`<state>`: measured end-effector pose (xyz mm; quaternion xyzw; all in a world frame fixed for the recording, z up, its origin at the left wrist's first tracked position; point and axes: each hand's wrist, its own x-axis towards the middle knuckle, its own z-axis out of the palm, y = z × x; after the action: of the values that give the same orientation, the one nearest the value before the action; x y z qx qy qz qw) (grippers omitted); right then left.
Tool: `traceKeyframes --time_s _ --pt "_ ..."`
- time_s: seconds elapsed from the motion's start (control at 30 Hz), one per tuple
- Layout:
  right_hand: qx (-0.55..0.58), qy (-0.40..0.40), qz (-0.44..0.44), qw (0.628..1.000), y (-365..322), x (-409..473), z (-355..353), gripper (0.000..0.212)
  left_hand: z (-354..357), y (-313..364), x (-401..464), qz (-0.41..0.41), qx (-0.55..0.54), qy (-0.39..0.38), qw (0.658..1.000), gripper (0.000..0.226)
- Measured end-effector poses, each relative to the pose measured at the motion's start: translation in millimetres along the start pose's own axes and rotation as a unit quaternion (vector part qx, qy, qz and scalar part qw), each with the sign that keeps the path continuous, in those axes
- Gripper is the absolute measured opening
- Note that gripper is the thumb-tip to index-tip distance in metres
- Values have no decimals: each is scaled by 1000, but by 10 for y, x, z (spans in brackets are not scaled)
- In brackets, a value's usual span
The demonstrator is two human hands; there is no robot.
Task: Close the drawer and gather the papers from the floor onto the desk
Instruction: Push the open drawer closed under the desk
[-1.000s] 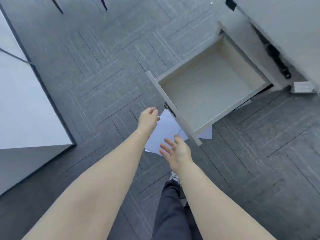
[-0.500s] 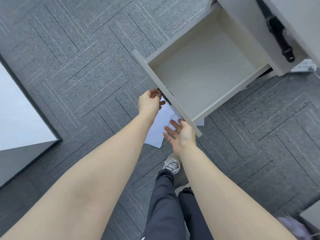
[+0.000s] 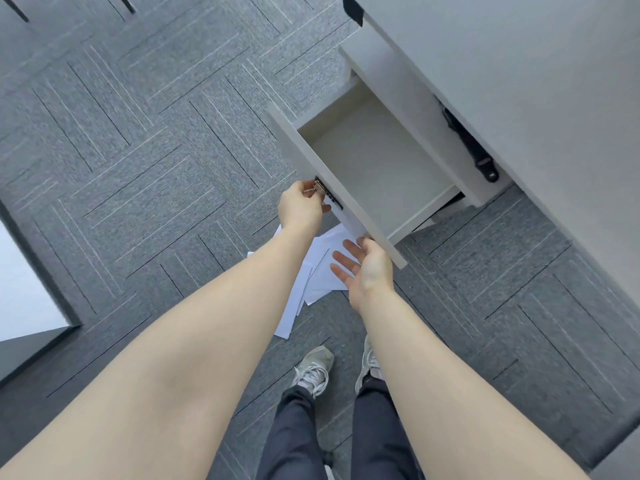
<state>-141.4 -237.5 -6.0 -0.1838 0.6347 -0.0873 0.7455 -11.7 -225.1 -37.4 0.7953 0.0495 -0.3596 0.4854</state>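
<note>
drawer stands pulled out from the white unit under the surface, front panel toward the person. interior: pale, bare bottom and walls visible, no contents seen inside. a dark handle or lock fitting sits on the outer face of the front panel, near its middle.

left hand: fingers closed around a small metallic piece at that fitting, thumb and fingertips pinched on it; cannot tell whether it is a key or a pull tab. hand touches the drawer front.

right hand: open, palm up and turned left, fingers spread, thumb side resting against the lower edge of the drawer front near its right corner. holds nothing.

papers: several white sheets, overlapped and fanned, lying flat on the grey carpet floor, directly beneath the drawer front and partly hidden by both forearms. one sheet reaches toward the shoes. another white edge shows under the drawer's right side.

person stands, dark trousers, pale sneakers, feet just beside the nearest sheet.
</note>
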Motion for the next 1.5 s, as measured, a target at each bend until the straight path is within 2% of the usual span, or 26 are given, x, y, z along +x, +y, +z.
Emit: traceKeyframes --time_s 0.13,0.23,0.3,0.63,0.83,0.97,1.03,1.07,1.17,1.23,1.3,1.4,1.43,1.5 --pt "-12 3 -14 1000 -289 129 -132 40 311 136 81 5 2 13 1000 11" --pt "-21 -1 -21 1000 -497 218 -214 24 521 257 164 9 10 23 1000 12" --pt "-29 -5 -27 999 -632 273 -254 21 652 335 203 12 8 25 1000 12" --pt "-36 -3 -80 996 -1081 540 -425 26 1182 588 323 34 -9 32 999 10" --pt "-51 -3 -99 994 -1166 596 -471 30 1317 658 320 58 27 61 996 11" --pt "-60 -3 -104 993 -1176 618 -481 37 1307 639 344 79 70 62 992 20" --pt "-74 -4 -108 991 -1178 629 -489 39 1282 607 357 121 141 60 981 24" --pt "-87 -3 -111 990 -1180 637 -496 40 1264 590 375 150 208 64 964 26" --pt "-159 6 -131 979 -1193 661 -546 42 1208 563 420 241 413 68 876 26" --pt "-189 6 -147 971 -1184 674 -585 42 1170 554 452 275 491 55 825 22" --pt "-202 4 -156 967 -1157 678 -598 41 1149 525 491 291 541 45 788 20" --pt "-205 4 -162 965 -1117 695 -584 41 1137 533 503 301 546 28 781 20" --pt "-204 4 -164 965 -1112 702 -574 42 1132 545 498 299 533 24 791 21" --pt "-202 6 -170 964 -1100 711 -562 42 1123 538 503 283 468 20 837 19"
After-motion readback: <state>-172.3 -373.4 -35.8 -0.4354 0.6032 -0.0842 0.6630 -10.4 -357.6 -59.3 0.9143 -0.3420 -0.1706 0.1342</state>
